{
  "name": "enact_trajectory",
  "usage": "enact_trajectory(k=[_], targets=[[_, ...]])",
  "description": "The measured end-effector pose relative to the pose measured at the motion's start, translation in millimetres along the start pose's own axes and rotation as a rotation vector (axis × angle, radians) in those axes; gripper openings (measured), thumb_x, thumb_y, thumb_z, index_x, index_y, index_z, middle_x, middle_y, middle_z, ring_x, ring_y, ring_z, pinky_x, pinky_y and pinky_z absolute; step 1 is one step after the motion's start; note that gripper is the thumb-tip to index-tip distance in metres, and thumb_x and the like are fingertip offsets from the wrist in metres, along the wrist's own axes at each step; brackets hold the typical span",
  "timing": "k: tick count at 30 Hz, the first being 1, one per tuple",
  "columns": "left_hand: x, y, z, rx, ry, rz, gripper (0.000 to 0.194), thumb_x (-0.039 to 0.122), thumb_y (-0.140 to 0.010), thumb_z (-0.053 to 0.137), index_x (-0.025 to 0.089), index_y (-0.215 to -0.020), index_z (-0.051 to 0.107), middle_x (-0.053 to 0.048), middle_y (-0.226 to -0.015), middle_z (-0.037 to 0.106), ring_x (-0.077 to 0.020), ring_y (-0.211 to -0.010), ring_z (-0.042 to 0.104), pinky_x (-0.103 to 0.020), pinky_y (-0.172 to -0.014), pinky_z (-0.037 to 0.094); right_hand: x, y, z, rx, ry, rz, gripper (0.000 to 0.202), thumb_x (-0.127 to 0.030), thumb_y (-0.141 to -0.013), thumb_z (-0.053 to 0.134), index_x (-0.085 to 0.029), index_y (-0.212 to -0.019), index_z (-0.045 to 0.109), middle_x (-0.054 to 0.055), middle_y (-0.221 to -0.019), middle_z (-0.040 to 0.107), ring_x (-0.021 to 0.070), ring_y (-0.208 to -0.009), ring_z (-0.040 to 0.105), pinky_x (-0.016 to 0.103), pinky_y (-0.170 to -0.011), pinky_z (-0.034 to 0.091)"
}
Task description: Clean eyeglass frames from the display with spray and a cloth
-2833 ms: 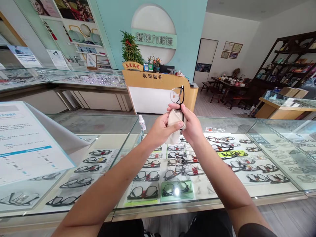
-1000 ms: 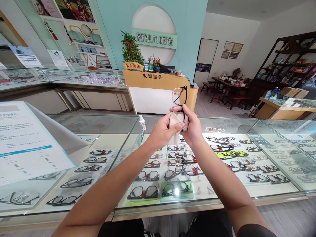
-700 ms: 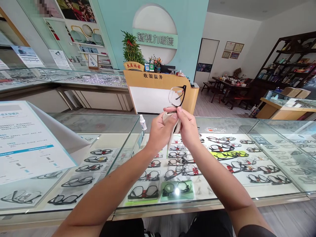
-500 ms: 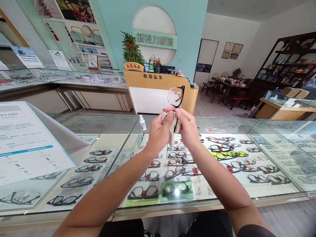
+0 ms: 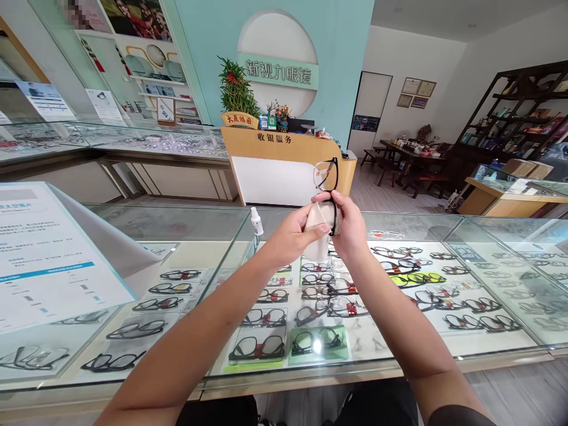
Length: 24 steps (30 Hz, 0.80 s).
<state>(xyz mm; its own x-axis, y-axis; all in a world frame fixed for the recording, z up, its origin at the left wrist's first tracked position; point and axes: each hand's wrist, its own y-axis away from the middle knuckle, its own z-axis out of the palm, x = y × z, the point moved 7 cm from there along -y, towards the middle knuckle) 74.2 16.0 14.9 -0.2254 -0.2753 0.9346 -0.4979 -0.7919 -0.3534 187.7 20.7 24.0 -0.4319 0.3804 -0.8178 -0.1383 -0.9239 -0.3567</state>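
A pair of black-rimmed glasses [image 5: 336, 176] is held upright on its side above the glass counter, one lens with a small orange-marked label sticking up over the fingers. My left hand [image 5: 295, 236] grips a cream cloth [image 5: 316, 245] against the lower lens, thumb on the near side. My right hand [image 5: 350, 228] pinches the frame near its middle, and its fingers touch the cloth's right edge. The cloth covers most of the lower lens.
Below lies a glass display counter [image 5: 284, 371] with rows of glasses inside. A small white bottle [image 5: 256, 222] stands on it, left of my hands. A large printed sign [image 5: 57, 254] leans at the left. Beyond are a wooden cashier desk [image 5: 284, 151] and more display cases.
Both hands and the glasses have shifted slightly right. My left hand has turned and its thumb moved lower, so the cloth now shows spread over the lower lens.
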Motion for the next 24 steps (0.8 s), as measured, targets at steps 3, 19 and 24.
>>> enact_trajectory(k=[3, 19, 24], targets=[[0.3, -1.3, -1.8, 0.133, 0.02, 0.07, 0.048, 0.054, -0.081, 0.093, 0.018, -0.103, 0.072, -0.002, -0.085, 0.072, -0.018, -0.08, 0.064, -0.028, -0.074, 0.05, 3.3, 5.8, 8.0, -0.032, 0.05, -0.073, 0.031, -0.048, -0.095, 0.069, -0.024, -0.084, 0.085, 0.002, -0.088, 0.079, 0.0193, -0.083, 0.068, 0.031, -0.08, 0.054], [6.9, -1.2, -8.2, -0.043, 0.006, 0.043, 0.044, 0.059, -0.093, 0.082, 0.018, -0.109, 0.077, -0.004, -0.09, 0.072, -0.02, -0.088, 0.066, -0.03, -0.082, 0.053, -3.8, 6.3, 6.9, -0.004, -0.022, 0.001, 0.031, -0.051, -0.092, 0.073, -0.023, -0.088, 0.087, 0.003, -0.095, 0.083, 0.02, -0.09, 0.072, 0.032, -0.086, 0.057], [2.0, -2.6, -3.9, 0.0, -0.006, 0.082, 0.046, 0.047, -0.086, 0.091, 0.019, -0.118, 0.074, -0.005, -0.097, 0.076, -0.0213, -0.094, 0.07, -0.032, -0.088, 0.055, 8.0, 9.5, 9.4, 0.037, -0.112, 0.063, 0.03, -0.05, -0.093, 0.073, -0.024, -0.089, 0.086, 0.003, -0.099, 0.083, 0.0209, -0.095, 0.074, 0.034, -0.09, 0.058]])
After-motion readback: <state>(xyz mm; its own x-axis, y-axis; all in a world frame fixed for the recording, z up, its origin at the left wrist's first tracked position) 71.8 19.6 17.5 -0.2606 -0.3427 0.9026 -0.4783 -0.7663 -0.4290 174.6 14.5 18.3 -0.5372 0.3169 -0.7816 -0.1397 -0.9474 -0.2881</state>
